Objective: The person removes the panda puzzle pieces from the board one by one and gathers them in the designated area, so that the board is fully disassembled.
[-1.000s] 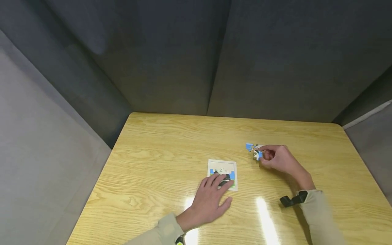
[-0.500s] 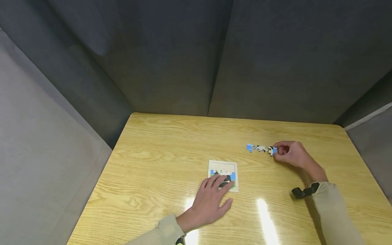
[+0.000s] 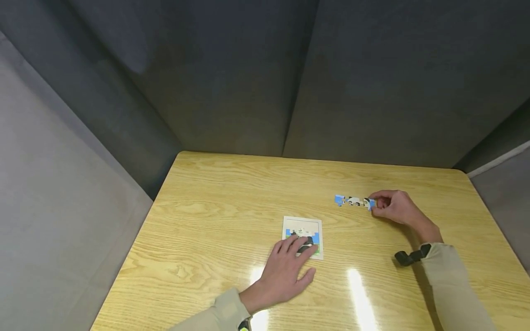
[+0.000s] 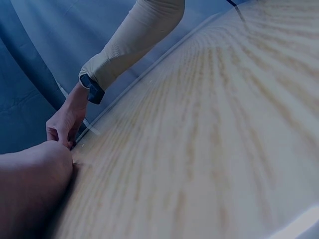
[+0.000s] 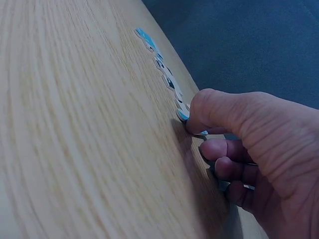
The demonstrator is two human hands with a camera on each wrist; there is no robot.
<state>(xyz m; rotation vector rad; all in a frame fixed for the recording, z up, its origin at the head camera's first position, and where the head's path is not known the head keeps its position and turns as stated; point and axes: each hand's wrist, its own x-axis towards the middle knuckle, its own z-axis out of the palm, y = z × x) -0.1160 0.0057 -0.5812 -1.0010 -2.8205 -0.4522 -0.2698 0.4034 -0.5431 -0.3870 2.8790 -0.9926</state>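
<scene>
My left hand lies with fingers spread over the lower part of a white-framed panda puzzle board, partly hiding its picture. Up and to the right, the thumb and forefinger of my right hand pinch a blue, black and white jigsaw piece. Left of it in a row lie a white and black panda-face piece and a blue piece, the held piece right up against the middle one. In the right wrist view the thumb covers part of the held piece, low at the tabletop.
The wooden table ends at a dark grey curtain behind it. A lighter grey curtain hangs along the left side. Each wrist wears a strap with a small camera, the right one black.
My right hand has moved right with its piece, away from the cluster, and now holds it at the right end of the row. The left hand stays on the board.
</scene>
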